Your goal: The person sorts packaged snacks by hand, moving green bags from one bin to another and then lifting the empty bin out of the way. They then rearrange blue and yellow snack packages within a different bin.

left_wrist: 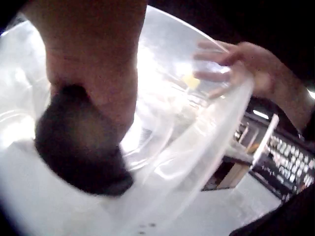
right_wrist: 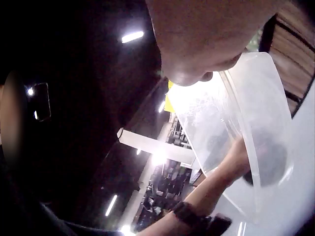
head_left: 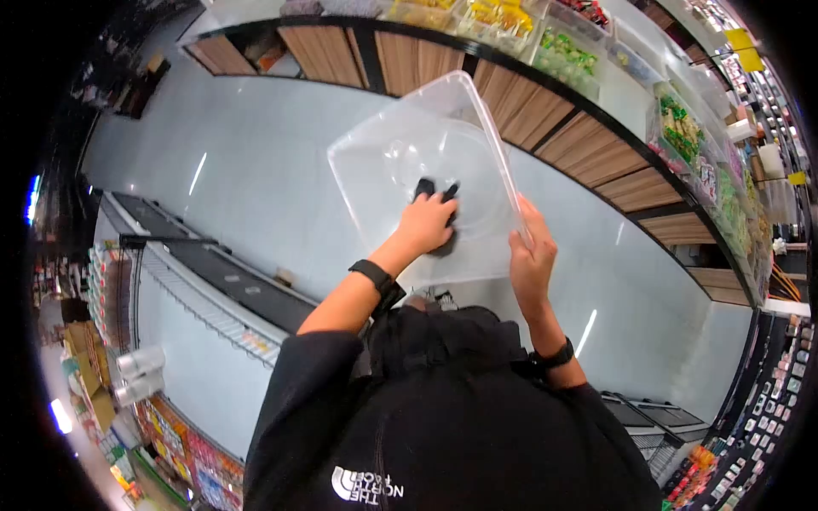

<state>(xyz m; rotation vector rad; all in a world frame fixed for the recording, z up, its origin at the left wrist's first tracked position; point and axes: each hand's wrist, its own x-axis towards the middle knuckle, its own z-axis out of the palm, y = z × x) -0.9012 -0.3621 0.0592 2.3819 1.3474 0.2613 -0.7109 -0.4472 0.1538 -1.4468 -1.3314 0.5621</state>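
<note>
A large clear plastic bin (head_left: 375, 162) is held tilted in front of the body, its open side toward me. My left hand (head_left: 426, 225) reaches inside and holds a bunched black cloth (head_left: 443, 245) against the bin's inner surface; dark folds show between and around the fingers. In the left wrist view the black cloth (left_wrist: 81, 147) bulges out under the hand. On the right side, my right hand (head_left: 534, 254) grips the bin's rim, thumb on the inside and fingers around the outside. Through the translucent wall its fingers also show in the left wrist view.
Wood-fronted shelving (head_left: 545, 128) curves along the far side, topped with clear bins of packaged goods (head_left: 567, 60). To the left stands a low rack (head_left: 213, 307) with black shelves. Pale glossy floor (head_left: 247, 162) lies between them. Goods hang on the far right.
</note>
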